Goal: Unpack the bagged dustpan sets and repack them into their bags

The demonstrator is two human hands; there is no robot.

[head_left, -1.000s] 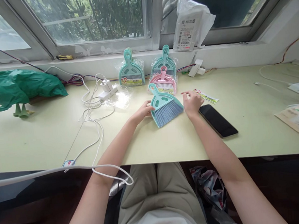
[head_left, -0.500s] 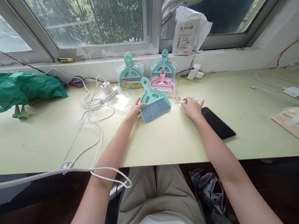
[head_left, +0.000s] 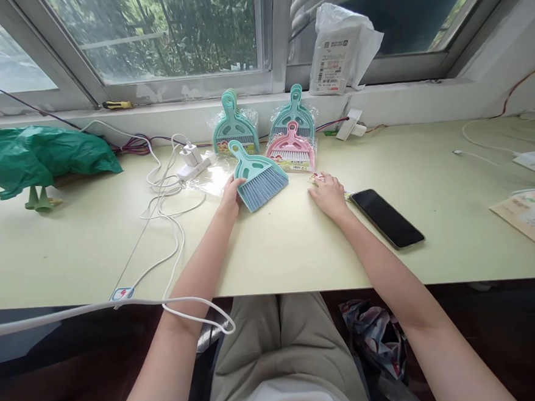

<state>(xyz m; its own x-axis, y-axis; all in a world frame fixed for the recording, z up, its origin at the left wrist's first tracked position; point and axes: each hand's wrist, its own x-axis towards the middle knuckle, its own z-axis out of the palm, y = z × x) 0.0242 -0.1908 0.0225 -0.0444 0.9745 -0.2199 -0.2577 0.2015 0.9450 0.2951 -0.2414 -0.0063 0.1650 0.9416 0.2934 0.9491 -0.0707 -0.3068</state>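
My left hand (head_left: 229, 196) grips the left edge of a small teal brush (head_left: 257, 175) with grey bristles, lying on the pale desk (head_left: 298, 247). My right hand (head_left: 327, 194) rests palm down on a small printed paper label (head_left: 317, 178), fingers spread. Behind the brush stand packaged dustpan sets: a teal one (head_left: 234, 127), another teal one (head_left: 294, 114) and a pink one (head_left: 292, 149) in front of it.
A black phone (head_left: 386, 217) lies right of my right hand. White cables and a charger (head_left: 190, 154) sprawl on the left, with clear plastic wrap (head_left: 211, 179) beside them. A green bag (head_left: 35, 155) sits far left, a white parcel (head_left: 339, 52) on the sill, a brown packet (head_left: 532, 221) far right.
My left hand has slid the teal brush leftward and slightly away. My right hand moved left from beside the phone onto the paper label.
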